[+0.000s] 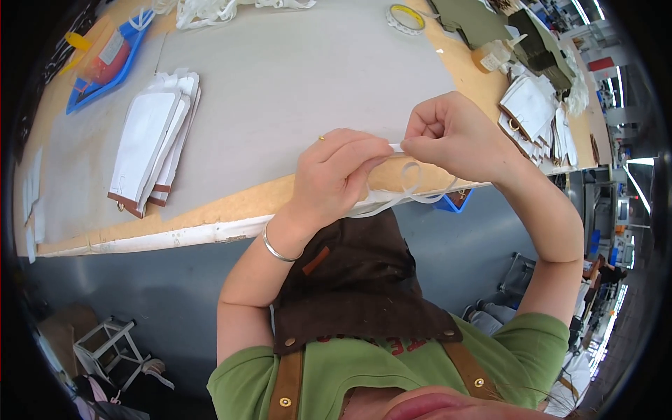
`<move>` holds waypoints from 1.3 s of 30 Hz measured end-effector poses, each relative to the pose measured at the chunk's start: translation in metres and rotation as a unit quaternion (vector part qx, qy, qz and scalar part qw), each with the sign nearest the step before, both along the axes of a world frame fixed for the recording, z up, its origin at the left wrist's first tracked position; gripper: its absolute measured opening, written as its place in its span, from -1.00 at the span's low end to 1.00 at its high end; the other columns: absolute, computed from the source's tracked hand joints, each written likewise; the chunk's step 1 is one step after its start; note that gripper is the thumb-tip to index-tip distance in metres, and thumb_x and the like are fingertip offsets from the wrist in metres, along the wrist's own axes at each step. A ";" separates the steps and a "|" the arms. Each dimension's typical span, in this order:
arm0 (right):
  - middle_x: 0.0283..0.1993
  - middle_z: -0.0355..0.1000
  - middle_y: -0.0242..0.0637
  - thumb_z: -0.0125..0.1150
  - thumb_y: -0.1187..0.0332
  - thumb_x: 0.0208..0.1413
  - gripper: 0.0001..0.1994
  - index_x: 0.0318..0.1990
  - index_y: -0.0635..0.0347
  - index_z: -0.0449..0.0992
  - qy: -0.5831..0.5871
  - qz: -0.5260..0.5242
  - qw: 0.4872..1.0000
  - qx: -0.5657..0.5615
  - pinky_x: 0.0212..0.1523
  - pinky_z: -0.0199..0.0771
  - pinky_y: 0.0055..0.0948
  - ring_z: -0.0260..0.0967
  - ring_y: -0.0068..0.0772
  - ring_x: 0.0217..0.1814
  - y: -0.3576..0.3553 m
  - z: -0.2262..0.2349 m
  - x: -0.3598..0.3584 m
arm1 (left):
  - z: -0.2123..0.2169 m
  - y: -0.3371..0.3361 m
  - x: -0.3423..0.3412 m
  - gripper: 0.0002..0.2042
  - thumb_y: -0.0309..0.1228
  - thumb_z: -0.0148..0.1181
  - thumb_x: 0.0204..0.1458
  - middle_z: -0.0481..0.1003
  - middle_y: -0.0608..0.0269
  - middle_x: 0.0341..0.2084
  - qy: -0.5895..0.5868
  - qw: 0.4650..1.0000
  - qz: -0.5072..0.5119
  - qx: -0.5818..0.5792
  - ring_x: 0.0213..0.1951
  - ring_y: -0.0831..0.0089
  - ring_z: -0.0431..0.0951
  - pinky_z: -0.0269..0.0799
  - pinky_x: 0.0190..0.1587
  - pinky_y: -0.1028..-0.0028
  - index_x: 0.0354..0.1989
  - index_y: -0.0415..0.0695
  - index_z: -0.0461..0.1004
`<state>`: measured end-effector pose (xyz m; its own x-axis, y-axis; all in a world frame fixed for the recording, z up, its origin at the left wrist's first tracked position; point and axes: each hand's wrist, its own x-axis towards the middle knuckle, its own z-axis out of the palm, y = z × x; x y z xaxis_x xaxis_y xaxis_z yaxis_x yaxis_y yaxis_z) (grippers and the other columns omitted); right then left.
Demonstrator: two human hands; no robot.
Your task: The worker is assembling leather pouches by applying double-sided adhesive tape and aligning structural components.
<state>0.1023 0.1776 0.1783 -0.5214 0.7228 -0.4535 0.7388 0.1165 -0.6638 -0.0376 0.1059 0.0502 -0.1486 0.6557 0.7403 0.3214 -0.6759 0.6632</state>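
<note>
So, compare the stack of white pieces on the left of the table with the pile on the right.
The left stack lies neatly fanned on the grey mat, well apart from both hands; the right pile is looser, spread on bare wood at the table's edge, near the right hand. The left stack's brown ends point toward the person. Both are flat white pieces with brown trim.
</note>
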 end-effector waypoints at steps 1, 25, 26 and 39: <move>-0.68 0.31 -0.43 0.16 0.39 -0.19 -0.84 -0.62 0.32 0.43 0.000 0.009 1.000 0.001 -0.61 0.17 -0.62 0.17 -0.68 -0.65 0.000 -0.001 0.000 | 0.000 -0.001 0.000 -0.82 -0.66 0.21 -0.21 0.49 0.28 -0.50 0.003 1.000 -0.003 -0.001 -0.45 0.38 0.47 0.39 -0.46 0.49 -0.40 -0.15 0.48; -0.55 0.40 -0.54 0.11 0.35 0.01 -0.86 -0.50 0.17 0.49 0.202 -0.085 0.976 -0.010 -0.68 -0.14 -0.75 -0.03 -0.88 -0.64 0.028 0.000 0.164 | 0.000 -0.012 0.000 -0.86 -0.72 0.20 -0.19 0.52 0.19 -0.50 0.007 0.997 0.002 -0.075 -0.46 0.42 0.51 0.41 -0.42 0.57 -0.46 -0.22 0.46; -0.57 0.38 -0.53 0.13 0.37 0.01 -0.86 -0.51 0.20 0.48 0.206 -0.086 0.975 0.005 -0.71 -0.17 -0.74 -0.06 -0.87 -0.67 0.029 -0.007 0.165 | -0.001 -0.011 0.000 -0.86 -0.71 0.20 -0.18 0.52 0.18 -0.49 0.010 0.997 0.002 -0.079 -0.45 0.42 0.51 0.42 -0.41 0.57 -0.45 -0.22 0.46; -0.54 0.42 -0.55 0.15 0.33 -0.03 -0.86 -0.54 0.15 0.50 0.242 -0.114 0.963 -0.016 -0.62 -0.02 -0.72 0.04 -0.84 -0.60 0.029 -0.037 0.164 | -0.002 -0.012 -0.002 -0.85 -0.73 0.13 -0.11 0.50 0.08 -0.43 0.003 0.996 -0.022 -0.089 -0.46 0.44 0.48 0.43 -0.40 0.58 -0.37 -0.25 0.41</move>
